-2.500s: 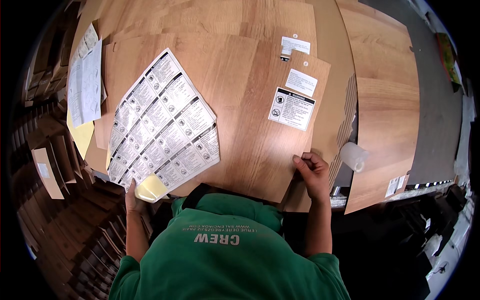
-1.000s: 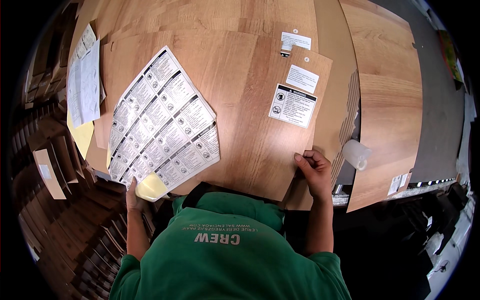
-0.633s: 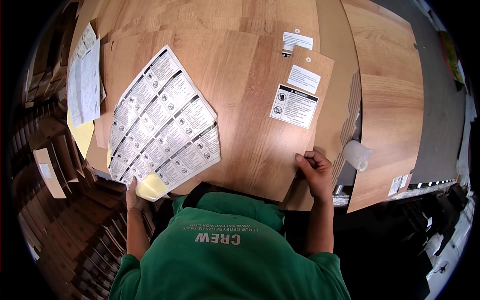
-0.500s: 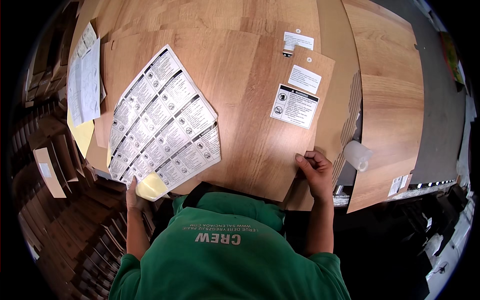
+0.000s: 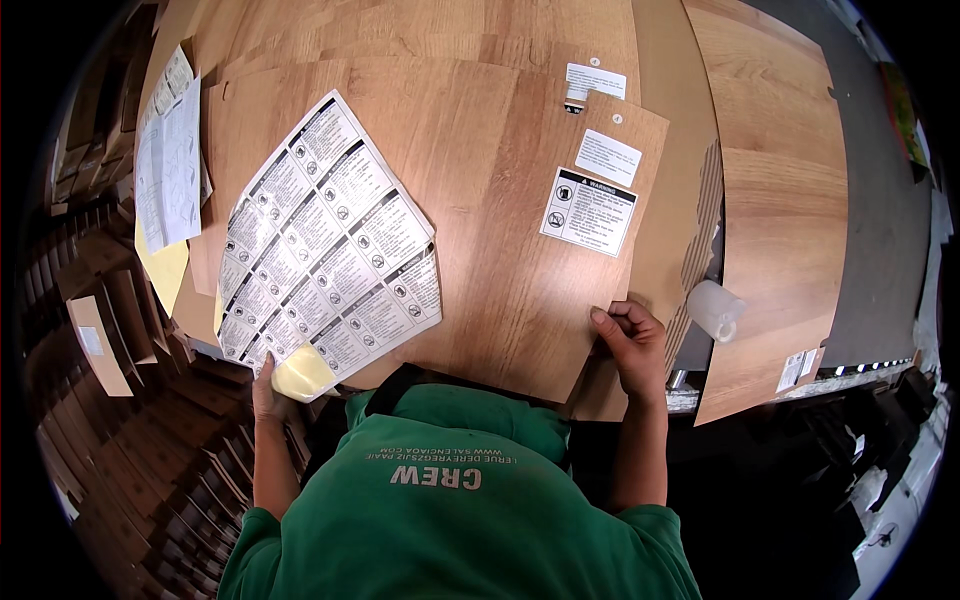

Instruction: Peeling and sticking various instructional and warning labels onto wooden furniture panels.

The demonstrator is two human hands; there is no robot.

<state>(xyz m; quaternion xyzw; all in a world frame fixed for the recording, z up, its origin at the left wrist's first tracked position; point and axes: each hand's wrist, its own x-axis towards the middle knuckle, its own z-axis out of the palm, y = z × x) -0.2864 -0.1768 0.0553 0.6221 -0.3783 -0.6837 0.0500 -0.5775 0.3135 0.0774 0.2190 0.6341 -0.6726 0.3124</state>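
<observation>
My left hand [image 5: 264, 393] grips the near corner of a large white sheet of stickers [image 5: 335, 235]. Printed warning stickers run across it in rows, and a bare yellow backing patch [image 5: 302, 374] shows at that corner. The sheet lies slanted over a wood-grain panel [image 5: 485, 230]. At the panel's right edge, my right hand [image 5: 636, 345] is closed, thumb on the edge and fingers curled; it appears to pinch the panel there. Farther up that side, the panel bears a black-and-white warning sticker [image 5: 588, 213], a plain white label [image 5: 608, 158] and a small round sticker [image 5: 617, 118].
Another panel beneath carries a similar white label [image 5: 597, 82]. Cardboard [image 5: 672, 90] lies under the stack. To the right are a translucent roll [image 5: 716, 311] and a long wood-grain panel [image 5: 780, 190]. Papers [image 5: 168, 180] hang at the far left, near stacked brown boards [image 5: 150, 460].
</observation>
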